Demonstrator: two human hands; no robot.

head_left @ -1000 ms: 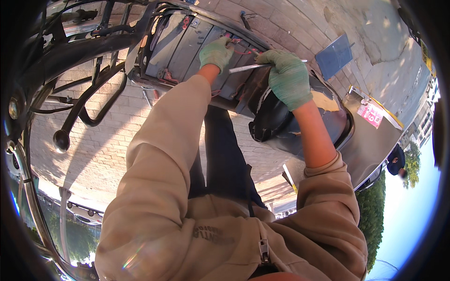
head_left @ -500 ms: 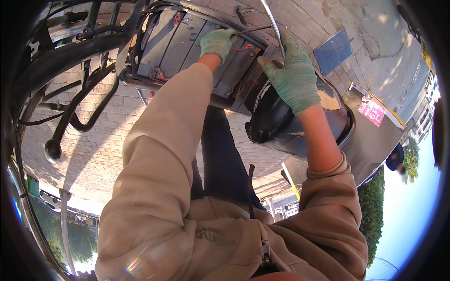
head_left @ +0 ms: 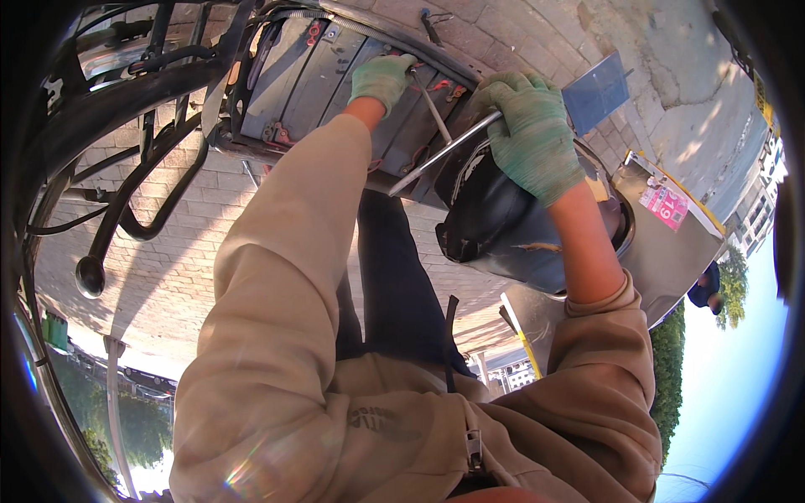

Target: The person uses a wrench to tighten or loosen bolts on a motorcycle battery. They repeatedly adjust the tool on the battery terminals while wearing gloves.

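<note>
grey blocks (head_left: 293, 94) lie leftmost; over them, my left hand (head_left: 377, 85) keeps a pinched grip on the metal tool's slim shaft (head_left: 432, 104). i'd steady that end, swinging the bright bar (head_left: 440, 158) evenly, clear of the red wire (head_left: 441, 85). my right hand's grip (head_left: 528, 134) curls round the bar. farthest right, a pink printed label (head_left: 664, 204).

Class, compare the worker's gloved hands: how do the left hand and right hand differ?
The left hand is over the grey blocks, at the upper end of a slim shaft; the right hand grips a shiny metal rod. The left hand's sleeve reaches nearly to the wrist, but the right hand's sleeve sits up the arm, baring the forearm. Both wear green gloves.
</note>
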